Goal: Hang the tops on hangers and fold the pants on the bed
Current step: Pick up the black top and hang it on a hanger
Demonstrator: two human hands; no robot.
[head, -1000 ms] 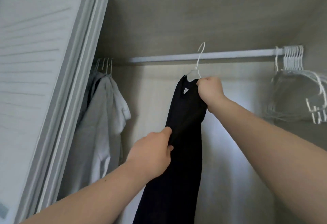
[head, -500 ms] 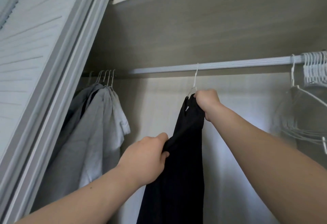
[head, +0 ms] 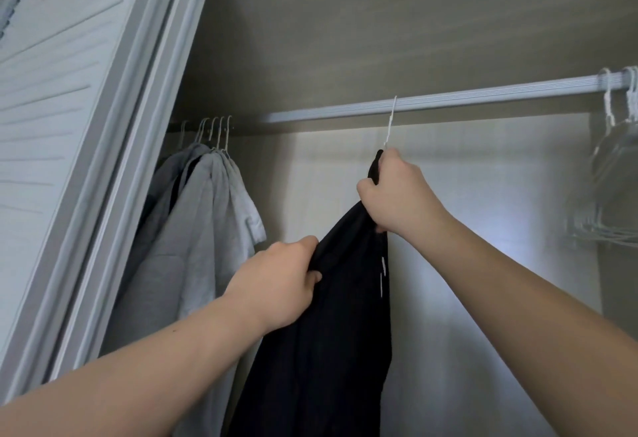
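A black top (head: pixel 331 333) hangs on a white wire hanger (head: pixel 390 122) whose hook sits over the closet rail (head: pixel 448 100). My right hand (head: pixel 393 191) grips the top's neck and the hanger just under the hook. My left hand (head: pixel 276 281) pinches a bunch of the black fabric lower down on the left side. The hanger's shoulders are hidden inside the top.
Several grey tops (head: pixel 193 229) hang on hangers at the rail's left end, beside the white louvred closet door (head: pixel 69 126). A bundle of bare white hangers (head: pixel 618 174) hangs at the rail's right end. A shelf (head: pixel 379 22) runs above the rail.
The hanger's hook went from in front of the rail onto it. My right hand slid lower on the neck, and the view tilted up.
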